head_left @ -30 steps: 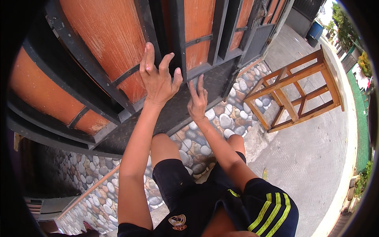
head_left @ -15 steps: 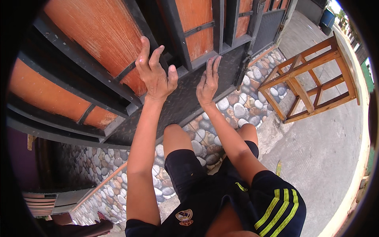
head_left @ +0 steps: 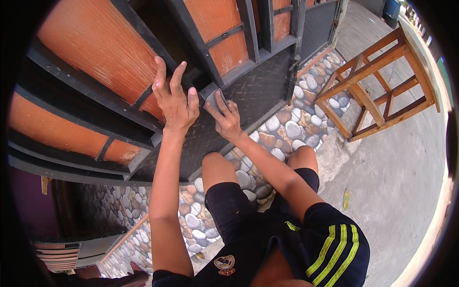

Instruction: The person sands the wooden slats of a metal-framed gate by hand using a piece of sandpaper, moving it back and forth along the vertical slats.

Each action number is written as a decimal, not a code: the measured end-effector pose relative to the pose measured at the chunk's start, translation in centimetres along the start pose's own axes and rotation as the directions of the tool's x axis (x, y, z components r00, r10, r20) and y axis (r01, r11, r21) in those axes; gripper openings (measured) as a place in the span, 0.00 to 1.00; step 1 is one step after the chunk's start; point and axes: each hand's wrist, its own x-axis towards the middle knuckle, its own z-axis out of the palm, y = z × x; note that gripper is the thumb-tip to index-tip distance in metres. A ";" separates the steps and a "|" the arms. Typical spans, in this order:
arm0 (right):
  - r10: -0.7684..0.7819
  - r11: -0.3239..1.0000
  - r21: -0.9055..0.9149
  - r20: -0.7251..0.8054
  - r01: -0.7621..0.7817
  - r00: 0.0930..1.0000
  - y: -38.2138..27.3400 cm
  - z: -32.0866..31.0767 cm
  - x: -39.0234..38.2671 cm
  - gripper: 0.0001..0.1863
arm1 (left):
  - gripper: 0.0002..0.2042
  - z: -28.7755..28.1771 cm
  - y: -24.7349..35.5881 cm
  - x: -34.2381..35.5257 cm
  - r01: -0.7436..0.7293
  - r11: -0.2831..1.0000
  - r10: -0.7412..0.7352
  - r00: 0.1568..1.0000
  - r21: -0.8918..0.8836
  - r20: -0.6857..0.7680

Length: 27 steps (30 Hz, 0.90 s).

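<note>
Two hands: the left hand is spread, fingers apart, at the gate, contact unclear; the right hand holds one grey pad under nearly straight fingers, against the gate's frame. At least four orange panels show in the gate. Below the gate, one shirt bears one crest, three yellow stripes and small yellow lettering. Pebble tiles run along the gate's foot. Right of the gate stand one wooden stool and, farther off, one blue bin.
</note>
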 end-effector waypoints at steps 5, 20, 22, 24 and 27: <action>0.104 0.965 -0.227 -0.131 -0.132 0.986 5.2 -1.9 2.1 0.26 | 0.24 0.5 -0.1 -0.3 -0.029 0.998 0.028 0.999 0.058 0.019; 0.178 0.984 0.053 -0.129 -0.172 0.976 -0.3 0.4 1.5 0.27 | 0.27 0.8 -0.6 -0.8 -0.039 0.993 0.035 0.999 0.112 0.031; -0.036 0.999 0.033 0.052 0.034 0.998 0.4 0.3 -0.6 0.27 | 0.27 0.9 -0.6 -1.0 -0.041 0.995 0.037 0.998 0.096 0.043; -0.054 0.998 -0.041 0.002 0.054 0.999 3.4 -0.5 0.4 0.28 | 0.27 0.6 -0.9 -0.4 -0.050 0.994 0.046 0.998 0.100 0.045; 0.189 0.959 -0.180 -0.167 -0.218 0.968 5.4 -1.2 2.0 0.24 | 0.27 0.7 -0.4 -0.5 -0.044 0.992 0.041 0.999 0.120 0.032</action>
